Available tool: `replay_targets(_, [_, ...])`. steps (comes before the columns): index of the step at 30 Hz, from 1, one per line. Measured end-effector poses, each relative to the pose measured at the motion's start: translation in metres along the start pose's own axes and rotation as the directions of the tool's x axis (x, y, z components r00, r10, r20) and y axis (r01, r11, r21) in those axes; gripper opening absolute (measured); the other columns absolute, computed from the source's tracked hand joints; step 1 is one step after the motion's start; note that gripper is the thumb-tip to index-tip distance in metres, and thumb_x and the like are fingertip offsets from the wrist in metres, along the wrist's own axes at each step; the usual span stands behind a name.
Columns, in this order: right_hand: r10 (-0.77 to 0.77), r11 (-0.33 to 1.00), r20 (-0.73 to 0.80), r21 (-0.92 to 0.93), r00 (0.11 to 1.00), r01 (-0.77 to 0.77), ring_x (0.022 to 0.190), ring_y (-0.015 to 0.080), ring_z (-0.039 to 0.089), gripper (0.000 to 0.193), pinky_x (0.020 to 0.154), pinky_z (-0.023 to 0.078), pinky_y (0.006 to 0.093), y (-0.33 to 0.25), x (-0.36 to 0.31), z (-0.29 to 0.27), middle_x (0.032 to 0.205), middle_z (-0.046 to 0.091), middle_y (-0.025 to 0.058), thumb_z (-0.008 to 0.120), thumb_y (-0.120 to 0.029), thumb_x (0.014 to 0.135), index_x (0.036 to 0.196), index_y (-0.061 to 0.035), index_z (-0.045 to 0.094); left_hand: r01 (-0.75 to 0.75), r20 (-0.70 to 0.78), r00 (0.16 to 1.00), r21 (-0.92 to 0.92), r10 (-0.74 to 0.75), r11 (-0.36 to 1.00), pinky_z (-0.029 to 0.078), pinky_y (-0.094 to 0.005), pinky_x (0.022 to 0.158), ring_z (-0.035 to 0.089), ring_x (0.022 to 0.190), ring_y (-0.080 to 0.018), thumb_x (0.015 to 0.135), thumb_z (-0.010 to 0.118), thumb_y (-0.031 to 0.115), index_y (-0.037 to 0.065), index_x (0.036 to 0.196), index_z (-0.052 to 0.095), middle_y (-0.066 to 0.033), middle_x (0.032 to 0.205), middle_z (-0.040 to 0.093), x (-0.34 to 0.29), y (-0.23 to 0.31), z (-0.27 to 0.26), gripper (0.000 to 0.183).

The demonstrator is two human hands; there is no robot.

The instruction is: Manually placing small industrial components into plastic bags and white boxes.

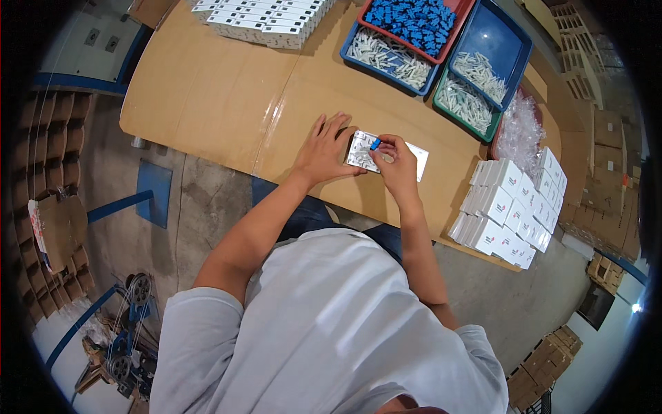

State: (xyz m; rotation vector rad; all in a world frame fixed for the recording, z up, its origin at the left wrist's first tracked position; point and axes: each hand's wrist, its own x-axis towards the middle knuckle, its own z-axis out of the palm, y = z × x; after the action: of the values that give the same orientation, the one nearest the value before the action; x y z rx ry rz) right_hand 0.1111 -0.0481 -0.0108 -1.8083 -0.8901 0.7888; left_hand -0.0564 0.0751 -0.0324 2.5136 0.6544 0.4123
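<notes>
An open white box [361,150] lies on the table in front of me, with small pale parts inside that are too small to make out. My left hand [323,150] braces its left side, thumb at the near edge and fingers toward the far edge. Over the box, my right hand [398,165] pinches a small blue plastic piece [375,144] between thumb and fingertips. To the right, partly behind my right hand, a plain white flap or lid [418,157] shows.
A red tray [460,29] of blue pieces overlaps a blue tray [353,58] of white tubes. More tubes fill stacked blue [522,48] and green [483,132] trays. Clear plastic bags [518,134] and stacked white boxes [507,210] stand right; another box stack [265,21] sits far left.
</notes>
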Motion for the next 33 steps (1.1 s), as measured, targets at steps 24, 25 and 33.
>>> replay_targets(24, [-0.317, 0.862, 0.154, -0.364, 0.936, 0.352, 0.104, 0.0358, 0.064, 0.029, 0.089, 0.052, 0.0405, -0.007, 0.029, 0.020, 0.111, 0.067, 0.0159, 0.071, 0.004, 0.081, 0.109, 0.0009, 0.066, 0.010, 0.016, 1.000, 0.000, -0.010, 1.000, 0.017, -0.0525, 0.125, 0.031, 0.149, -0.0295, 0.072, 0.074, 0.068, 0.010, 0.141, 0.049, -0.0134, 0.151, 0.042, 0.004, 0.000, 0.000, 0.094])
replay_targets(25, [-0.317, 0.876, 0.148, -0.332, 0.937, 0.349, 0.104, 0.0363, 0.063, 0.029, 0.089, 0.051, 0.0415, -0.009, 0.029, 0.021, 0.109, 0.067, 0.0155, 0.071, 0.004, 0.079, 0.108, 0.0007, 0.067, 0.013, 0.014, 1.000, 0.004, -0.013, 1.000, 0.017, -0.0524, 0.125, 0.031, 0.149, -0.0294, 0.072, 0.074, 0.068, 0.010, 0.141, 0.049, -0.0132, 0.151, 0.042, 0.004, -0.002, 0.001, 0.094])
replay_targets(33, [-0.367, 0.864, 0.096, -0.333, 0.925, 0.377, 0.103, 0.0345, 0.063, 0.025, 0.088, 0.052, 0.0414, 0.001, 0.028, 0.022, 0.107, 0.071, 0.0130, 0.073, 0.002, 0.078, 0.103, -0.0004, 0.070, 0.027, 0.024, 0.999, 0.006, -0.027, 1.000, 0.016, -0.0517, 0.125, 0.030, 0.149, -0.0286, 0.072, 0.074, 0.068, 0.011, 0.142, 0.048, -0.0122, 0.152, 0.042, 0.005, -0.001, -0.001, 0.094])
